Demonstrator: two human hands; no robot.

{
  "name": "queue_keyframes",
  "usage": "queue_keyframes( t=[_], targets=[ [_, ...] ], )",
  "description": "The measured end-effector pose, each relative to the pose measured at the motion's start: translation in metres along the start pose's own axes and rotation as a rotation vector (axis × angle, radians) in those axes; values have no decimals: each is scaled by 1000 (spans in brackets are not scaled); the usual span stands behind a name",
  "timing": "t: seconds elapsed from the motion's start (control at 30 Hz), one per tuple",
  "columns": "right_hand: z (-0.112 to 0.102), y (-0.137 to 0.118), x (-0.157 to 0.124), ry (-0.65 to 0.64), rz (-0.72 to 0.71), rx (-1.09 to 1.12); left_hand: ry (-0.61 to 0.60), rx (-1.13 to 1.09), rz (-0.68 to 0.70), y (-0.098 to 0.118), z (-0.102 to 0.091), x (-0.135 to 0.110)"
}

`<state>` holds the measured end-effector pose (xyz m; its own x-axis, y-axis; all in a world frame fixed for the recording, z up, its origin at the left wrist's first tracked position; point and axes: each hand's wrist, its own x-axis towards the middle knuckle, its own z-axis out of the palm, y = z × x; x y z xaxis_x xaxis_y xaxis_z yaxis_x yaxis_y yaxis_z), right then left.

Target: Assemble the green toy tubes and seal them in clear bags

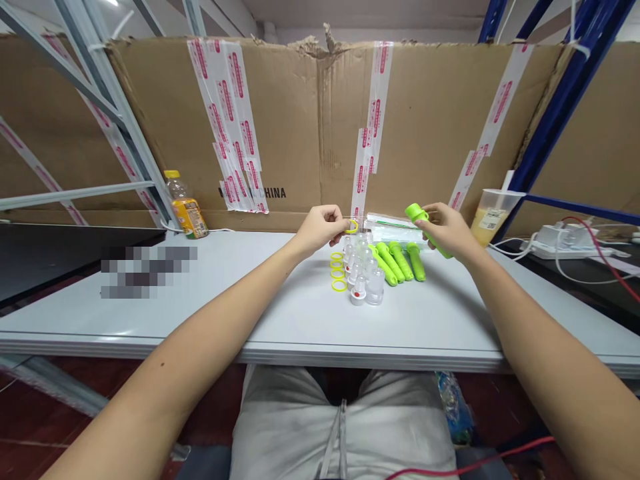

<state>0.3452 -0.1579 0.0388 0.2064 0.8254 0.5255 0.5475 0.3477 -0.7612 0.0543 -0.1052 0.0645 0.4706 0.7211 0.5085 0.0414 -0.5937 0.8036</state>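
Observation:
My left hand [320, 228] pinches a small yellow ring [353, 226] above the table, fingers closed on it. My right hand [447, 229] is wrapped round a green tube-shaped handle [419, 217], tilted with its wide end up and to the left. Ring and handle are apart, a hand's width between them. Below them on the white table [280, 313] lie several more yellow rings [338, 270] in a column, a cluster of clear plastic caps [364, 272], and three green handles [400, 261] side by side.
A yellow drink bottle [185, 207] stands at the back left. A cup with a straw [494, 215] stands at the back right, beside a power strip with cables [560, 240]. A clear packet [393, 228] lies behind the parts. Taped cardboard [320, 127] walls the back.

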Motion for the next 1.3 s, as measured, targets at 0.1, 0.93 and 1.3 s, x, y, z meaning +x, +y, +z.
queue_keyframes(
  t=[0.1,0.93,1.3],
  targets=[
    [16,-15,-9,-138,-92,51,31,-11,69,2,7,-3],
    [45,-61,-39,-205,-419,-373,-18,162,422,7,35,-20],
    [38,-57,-35,-215,-347,-248,-7,504,899,9,28,-21]
  ],
)
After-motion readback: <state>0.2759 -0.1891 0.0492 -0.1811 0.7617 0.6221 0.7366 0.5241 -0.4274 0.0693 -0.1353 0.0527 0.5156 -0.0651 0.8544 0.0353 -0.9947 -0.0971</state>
